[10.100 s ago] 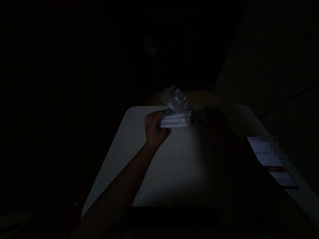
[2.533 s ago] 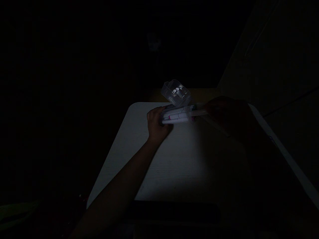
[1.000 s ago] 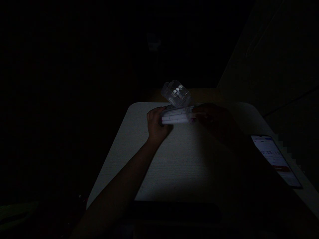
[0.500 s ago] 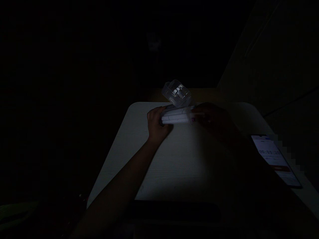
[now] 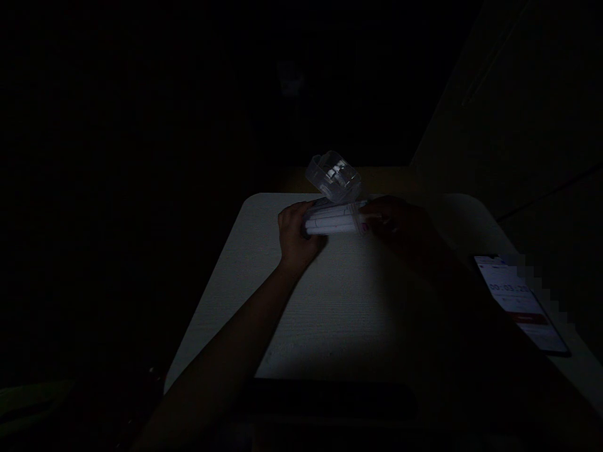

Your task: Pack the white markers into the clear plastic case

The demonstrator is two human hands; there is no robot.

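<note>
Since the frame of a couple of seconds ago, the right hand [image 5: 393, 220] has come in leftward, from well out beside the clear box [image 5: 357, 220] with a pen drawn partway out, to right at the box's open end. Over the same stretch the left hand [image 5: 296, 235] has stayed about where it was, and the phone [image 5: 518, 301] shows again at the right.

Now the left hand is closed around the left end of the box, with its fingers over the far side and the thumb near the bottom edge. Several white pens [image 5: 332, 223] lie lengthwise inside, and a small spot of pink shows by the mouth. The box is on its side near the far edge of the worktop [image 5: 306, 320], and its clear lid [image 5: 333, 177] stands open and tilted behind it.

The right hand's fingers are bent at the mouth, with a pale pen end beside them; it is too dark to tell how far they are closed or whether they grip it. The phone lies on the worktop beyond the right forearm, its screen lit with a timer.
</note>
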